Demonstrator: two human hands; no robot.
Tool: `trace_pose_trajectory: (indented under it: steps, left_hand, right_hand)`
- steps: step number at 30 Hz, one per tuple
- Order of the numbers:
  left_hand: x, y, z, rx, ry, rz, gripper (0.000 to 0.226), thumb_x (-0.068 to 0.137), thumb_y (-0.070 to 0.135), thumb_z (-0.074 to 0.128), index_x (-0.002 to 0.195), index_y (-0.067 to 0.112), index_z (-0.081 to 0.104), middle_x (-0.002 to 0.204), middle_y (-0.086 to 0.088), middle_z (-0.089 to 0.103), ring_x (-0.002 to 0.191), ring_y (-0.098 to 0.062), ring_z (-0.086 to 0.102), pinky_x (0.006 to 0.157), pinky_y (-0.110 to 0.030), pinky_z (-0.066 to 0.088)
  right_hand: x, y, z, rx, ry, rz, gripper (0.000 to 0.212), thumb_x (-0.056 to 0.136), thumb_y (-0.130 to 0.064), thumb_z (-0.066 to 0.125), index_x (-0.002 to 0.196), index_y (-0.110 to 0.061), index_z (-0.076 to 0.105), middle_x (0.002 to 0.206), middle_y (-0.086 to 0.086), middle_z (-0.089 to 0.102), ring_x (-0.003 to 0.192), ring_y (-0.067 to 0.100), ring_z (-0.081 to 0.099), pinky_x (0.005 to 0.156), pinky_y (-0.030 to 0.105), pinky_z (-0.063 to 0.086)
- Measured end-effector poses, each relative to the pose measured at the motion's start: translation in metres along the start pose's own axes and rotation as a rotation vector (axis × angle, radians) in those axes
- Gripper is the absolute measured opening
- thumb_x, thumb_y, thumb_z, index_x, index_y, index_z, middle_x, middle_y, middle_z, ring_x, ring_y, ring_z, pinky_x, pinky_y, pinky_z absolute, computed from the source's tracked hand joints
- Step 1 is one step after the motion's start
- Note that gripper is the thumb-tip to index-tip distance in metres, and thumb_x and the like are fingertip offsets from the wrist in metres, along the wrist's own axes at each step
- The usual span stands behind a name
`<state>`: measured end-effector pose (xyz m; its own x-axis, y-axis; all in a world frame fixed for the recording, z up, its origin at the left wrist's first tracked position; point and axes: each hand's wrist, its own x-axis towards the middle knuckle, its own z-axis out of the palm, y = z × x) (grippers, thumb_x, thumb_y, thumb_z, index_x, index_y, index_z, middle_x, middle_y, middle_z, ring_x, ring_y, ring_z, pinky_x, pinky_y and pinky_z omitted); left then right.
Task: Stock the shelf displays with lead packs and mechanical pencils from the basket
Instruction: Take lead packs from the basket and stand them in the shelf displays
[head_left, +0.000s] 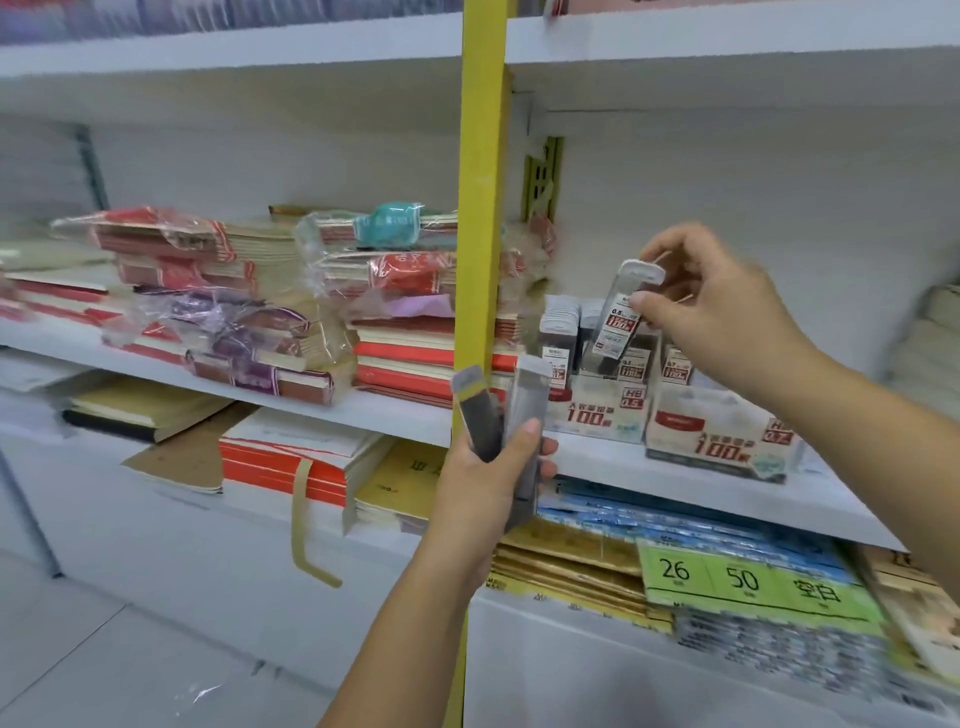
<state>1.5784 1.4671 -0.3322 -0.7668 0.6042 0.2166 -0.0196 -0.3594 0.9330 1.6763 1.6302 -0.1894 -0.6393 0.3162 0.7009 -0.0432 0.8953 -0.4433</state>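
We are partway through the stocking. Our right hand (727, 306) pinches one lead pack (621, 325) between thumb and fingers, tilted, just above the 0.5 display box (602, 410) on the shelf (649, 470); the pack is not yet seated among the packs already standing there. Our left hand (498, 467) is clamped on a few more lead packs (511, 415), held upright in front of the yellow post (480, 208), so those remain to be placed. Beside it, the 0.7 display box (722, 431) holds some packs too, though we cannot tell how full either box is. The basket is out of view, and we see no mechanical pencils, so we judge the pencil part is yet to come. Stacked notebooks (415, 358) fill the neighbouring bay.
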Motion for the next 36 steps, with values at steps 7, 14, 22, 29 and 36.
trace_pose_trajectory:
  steps: [7,14,22,29,36]
  left_hand:
    - [0.006,-0.005,0.003,-0.022,-0.019,-0.047,0.018,0.094,0.038,0.066,0.111,0.032,0.062,0.092,0.003,0.077,0.077,-0.008,0.072,0.066,-0.022,0.055]
    - [0.008,-0.007,0.0,0.004,-0.026,-0.022,0.007,0.089,0.042,0.071,0.095,0.04,0.07,0.09,0.0,0.076,0.072,-0.009,0.067,0.069,-0.03,0.057]
    - [-0.002,-0.003,0.007,0.139,-0.11,0.006,0.032,0.082,0.05,0.074,0.107,0.032,0.064,0.081,0.007,0.073,0.066,-0.001,0.064,0.057,-0.02,0.051]
    - [-0.012,-0.003,0.013,0.158,-0.221,-0.024,0.048,0.076,0.077,0.051,0.111,0.046,0.061,0.088,0.011,0.074,0.074,-0.002,0.065,0.073,-0.03,0.052]
    - [-0.015,-0.001,0.014,0.118,-0.268,-0.096,0.037,0.084,0.067,0.054,0.116,0.048,0.059,0.091,0.007,0.074,0.076,-0.007,0.064,0.073,-0.034,0.049]
  right_hand:
    - [0.013,0.024,0.027,-0.257,-0.195,0.073,0.021,0.085,-0.027,0.071,0.096,-0.038,0.058,0.091,-0.012,0.059,0.079,0.005,0.057,0.067,0.025,0.048]
    - [0.003,0.025,0.034,-0.546,-0.012,-0.079,0.033,0.089,-0.036,0.064,0.121,-0.028,0.064,0.092,-0.008,0.044,0.084,0.01,0.044,0.065,0.028,0.036]
    - [-0.044,-0.003,0.038,0.333,-0.331,0.228,0.013,0.09,-0.026,0.065,0.103,-0.027,0.066,0.061,-0.01,0.066,0.044,0.004,0.058,0.044,0.014,0.043]
    - [-0.056,0.008,0.026,0.509,-0.347,0.245,0.01,0.091,-0.016,0.065,0.099,-0.012,0.067,0.072,0.007,0.07,0.062,0.017,0.065,0.058,0.021,0.052]
    - [-0.064,0.013,0.023,0.455,-0.308,0.216,0.014,0.083,-0.03,0.07,0.093,-0.02,0.068,0.079,0.001,0.071,0.07,0.017,0.068,0.064,0.025,0.055]
